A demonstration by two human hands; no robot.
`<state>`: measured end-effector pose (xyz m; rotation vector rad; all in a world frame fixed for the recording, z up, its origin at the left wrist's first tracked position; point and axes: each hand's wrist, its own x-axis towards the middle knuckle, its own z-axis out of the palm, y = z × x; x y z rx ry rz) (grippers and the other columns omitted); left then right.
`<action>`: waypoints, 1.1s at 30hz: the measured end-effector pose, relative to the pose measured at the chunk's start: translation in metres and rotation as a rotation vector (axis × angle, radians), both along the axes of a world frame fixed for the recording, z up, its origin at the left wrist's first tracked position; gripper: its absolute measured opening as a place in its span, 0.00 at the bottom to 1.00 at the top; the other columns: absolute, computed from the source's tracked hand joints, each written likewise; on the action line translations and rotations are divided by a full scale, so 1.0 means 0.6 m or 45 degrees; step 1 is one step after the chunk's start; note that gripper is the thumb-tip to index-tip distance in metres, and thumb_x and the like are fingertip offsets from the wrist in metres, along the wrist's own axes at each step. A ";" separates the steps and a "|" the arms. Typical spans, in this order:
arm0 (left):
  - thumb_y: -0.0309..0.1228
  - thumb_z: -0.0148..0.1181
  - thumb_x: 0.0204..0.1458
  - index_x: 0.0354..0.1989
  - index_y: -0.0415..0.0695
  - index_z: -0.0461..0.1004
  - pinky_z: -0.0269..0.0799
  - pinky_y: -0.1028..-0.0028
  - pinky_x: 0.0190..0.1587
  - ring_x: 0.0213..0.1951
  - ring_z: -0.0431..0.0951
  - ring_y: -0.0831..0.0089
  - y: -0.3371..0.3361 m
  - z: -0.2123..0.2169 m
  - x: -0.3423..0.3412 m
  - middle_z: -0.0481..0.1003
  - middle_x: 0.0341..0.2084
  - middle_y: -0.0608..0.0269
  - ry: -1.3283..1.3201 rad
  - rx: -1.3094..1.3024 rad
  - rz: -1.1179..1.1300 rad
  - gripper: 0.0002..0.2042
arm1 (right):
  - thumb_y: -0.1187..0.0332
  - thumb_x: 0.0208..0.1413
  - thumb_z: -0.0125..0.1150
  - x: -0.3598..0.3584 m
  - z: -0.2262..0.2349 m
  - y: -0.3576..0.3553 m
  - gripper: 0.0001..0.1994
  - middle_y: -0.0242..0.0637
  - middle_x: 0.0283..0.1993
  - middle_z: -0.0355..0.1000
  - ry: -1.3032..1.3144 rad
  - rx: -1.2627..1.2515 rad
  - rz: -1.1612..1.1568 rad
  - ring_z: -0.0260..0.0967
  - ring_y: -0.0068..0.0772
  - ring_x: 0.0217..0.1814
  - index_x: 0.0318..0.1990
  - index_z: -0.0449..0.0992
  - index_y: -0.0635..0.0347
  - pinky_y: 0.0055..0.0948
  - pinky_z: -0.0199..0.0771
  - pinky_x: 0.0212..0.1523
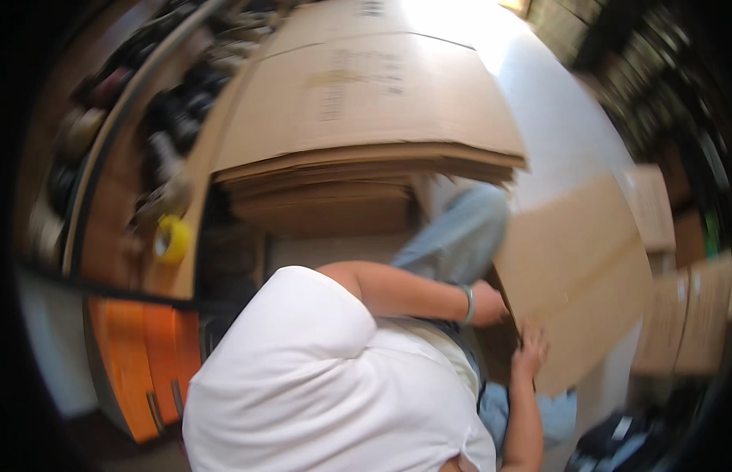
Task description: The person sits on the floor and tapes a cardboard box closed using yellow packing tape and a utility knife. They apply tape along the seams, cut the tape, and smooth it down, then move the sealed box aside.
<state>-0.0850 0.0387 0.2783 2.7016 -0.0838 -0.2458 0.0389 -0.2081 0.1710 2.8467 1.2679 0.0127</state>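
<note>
A large brown cardboard box [582, 279] is tilted beside my legs on the right, with a lengthwise strip or seam across its broad face. My left hand [489, 305], with a pale bangle at its wrist, is closed at the box's near left edge. A little lower along the same edge, my right hand [531, 351] grips the cardboard, its fingers bent over onto the broad face. The thumbs and the undersides of both hands are hidden, and the picture is slightly blurred.
Flattened cardboard boxes [366, 98] lie stacked ahead. A yellow tape roll [171, 239] sits on the wooden bench at left, near a heap of dark and pale items [177, 118]. Orange cabinet doors [138, 362] are at lower left. Closed cartons [681, 322] stand at right.
</note>
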 end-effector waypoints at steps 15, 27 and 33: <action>0.40 0.63 0.45 0.45 0.47 0.64 0.61 0.54 0.53 0.52 0.64 0.49 0.363 0.125 -0.879 0.64 0.48 0.48 -0.019 1.306 2.831 0.21 | 0.64 0.57 0.56 -0.010 0.030 0.027 0.32 0.39 0.73 0.44 0.048 -0.188 -0.071 0.49 0.69 0.67 0.68 0.52 0.25 0.52 0.53 0.64; 0.57 0.64 0.39 0.44 0.49 0.78 0.62 0.55 0.54 0.47 0.75 0.55 0.408 0.052 -1.020 0.77 0.42 0.52 0.125 0.847 2.766 0.28 | 0.62 0.51 0.61 -0.022 0.032 0.049 0.34 0.42 0.68 0.56 0.038 -0.135 -0.116 0.54 0.51 0.67 0.66 0.55 0.26 0.50 0.49 0.67; 0.56 0.60 0.47 0.47 0.39 0.74 0.66 0.62 0.50 0.44 0.75 0.56 0.310 0.040 -0.636 0.75 0.42 0.53 -0.360 0.504 1.963 0.30 | 0.65 0.52 0.59 -0.004 0.016 0.027 0.27 0.41 0.66 0.59 0.055 0.150 -0.109 0.58 0.62 0.62 0.59 0.66 0.25 0.54 0.57 0.61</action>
